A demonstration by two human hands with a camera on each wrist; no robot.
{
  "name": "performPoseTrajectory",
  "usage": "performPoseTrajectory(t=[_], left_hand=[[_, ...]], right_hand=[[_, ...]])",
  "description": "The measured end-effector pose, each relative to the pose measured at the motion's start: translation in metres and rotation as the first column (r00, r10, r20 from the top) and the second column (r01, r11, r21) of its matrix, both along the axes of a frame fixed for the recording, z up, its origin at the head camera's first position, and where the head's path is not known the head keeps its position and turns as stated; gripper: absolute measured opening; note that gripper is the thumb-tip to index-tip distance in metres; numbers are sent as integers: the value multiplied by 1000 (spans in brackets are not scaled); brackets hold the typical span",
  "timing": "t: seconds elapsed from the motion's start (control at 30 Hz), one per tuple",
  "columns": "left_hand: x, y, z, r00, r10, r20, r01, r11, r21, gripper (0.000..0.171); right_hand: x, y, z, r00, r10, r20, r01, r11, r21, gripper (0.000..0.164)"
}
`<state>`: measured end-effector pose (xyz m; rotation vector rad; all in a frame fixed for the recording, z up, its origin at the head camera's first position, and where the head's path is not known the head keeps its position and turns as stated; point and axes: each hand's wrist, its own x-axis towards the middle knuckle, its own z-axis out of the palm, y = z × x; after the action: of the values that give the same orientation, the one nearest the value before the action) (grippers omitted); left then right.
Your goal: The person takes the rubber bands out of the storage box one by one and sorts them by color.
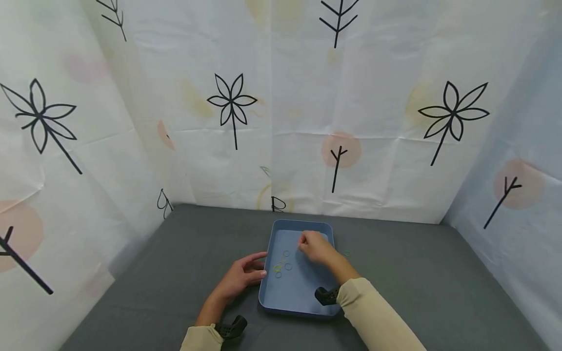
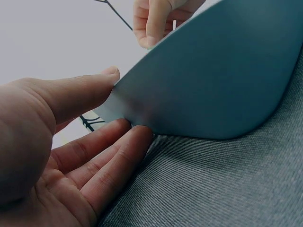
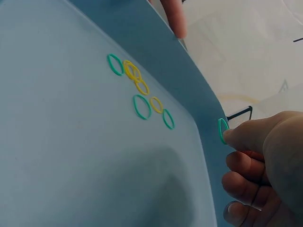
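Note:
A shallow blue tray (image 1: 303,297) lies on the table. My left hand (image 1: 240,277) is at its left side, thumb at the rim and fingertips against the outer wall, fingers nearly straight. Over the far part of the tray, my right hand (image 1: 315,246) pinches a green rubber band (image 3: 219,131) between thumb and forefinger. Its other fingers are curled. On the tray floor, near the left wall, lie several small bands, among them a green rubber band (image 3: 136,105) and yellow rubber bands (image 3: 127,69), some overlapping.
A greenish ring (image 1: 347,253) lies on the grey table (image 1: 210,229), just right of the tray. White cloth (image 1: 298,107) printed with plants encloses the back and sides. Dark wrist cameras (image 1: 232,327) sit at both sleeves.

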<state>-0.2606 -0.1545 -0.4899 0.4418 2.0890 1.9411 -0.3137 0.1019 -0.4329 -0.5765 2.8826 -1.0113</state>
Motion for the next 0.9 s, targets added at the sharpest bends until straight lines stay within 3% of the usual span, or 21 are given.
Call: performPoseTrajectory(t=[0.5, 0.9], left_hand=[[-3, -1, -4, 1000, -3, -5, 2, 1000, -17, 57], [-4, -1, -5, 1000, 1, 5, -1, 1000, -12, 57]], right_hand=[[2, 24, 18, 998, -60, -17, 60, 998, 5, 10], [4, 45, 20, 996, -87, -19, 87, 996, 5, 9]])
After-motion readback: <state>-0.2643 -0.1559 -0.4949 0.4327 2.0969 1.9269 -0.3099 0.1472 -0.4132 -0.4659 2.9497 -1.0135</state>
